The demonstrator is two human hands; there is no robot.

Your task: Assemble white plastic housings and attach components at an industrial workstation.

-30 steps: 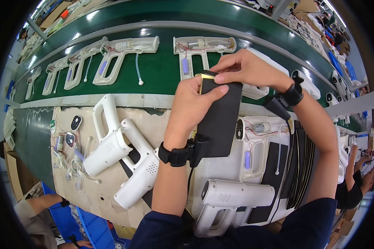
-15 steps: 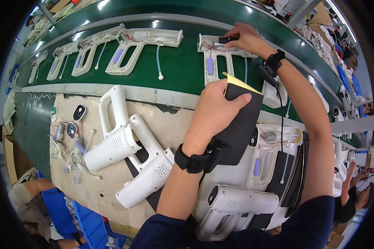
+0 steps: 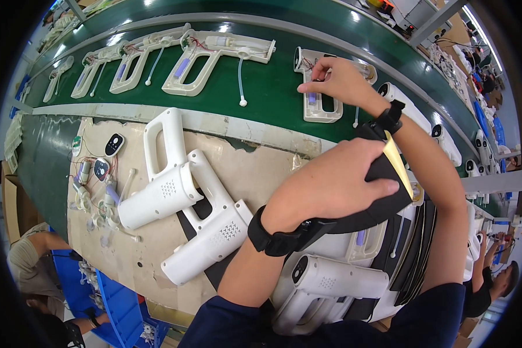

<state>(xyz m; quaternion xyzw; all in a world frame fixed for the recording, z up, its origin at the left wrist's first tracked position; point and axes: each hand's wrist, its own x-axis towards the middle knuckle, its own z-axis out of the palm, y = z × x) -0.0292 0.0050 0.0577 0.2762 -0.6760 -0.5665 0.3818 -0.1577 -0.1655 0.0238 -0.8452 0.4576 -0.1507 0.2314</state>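
My left hand (image 3: 336,180) grips a black foam sheet (image 3: 359,216), whose yellow backing (image 3: 398,165) peels out along one edge. Farther off, my right hand (image 3: 345,84) is over an open white gun-shaped housing (image 3: 330,116) lying on the green conveyor belt. Its thumb and fingers are pinched together just above the purple cylinder (image 3: 312,98) in the handle. Something small and dark shows between them, too hidden to name. The hand covers most of the wiring in that housing.
Several open housings (image 3: 194,66) with dangling tubes line the belt (image 3: 278,87) to the left. Closed white housings (image 3: 211,243) lie on the worn board (image 3: 151,261), beside loose wired parts (image 3: 98,185). Black foam strips (image 3: 414,249) lie at right. Another person's arm (image 3: 46,240) shows at lower left.
My right hand has moved from the housing's barrel, where it held a black piece, to above the handle. My left hand brought the foam sheet rightward and lower. Belt items shifted right in view.
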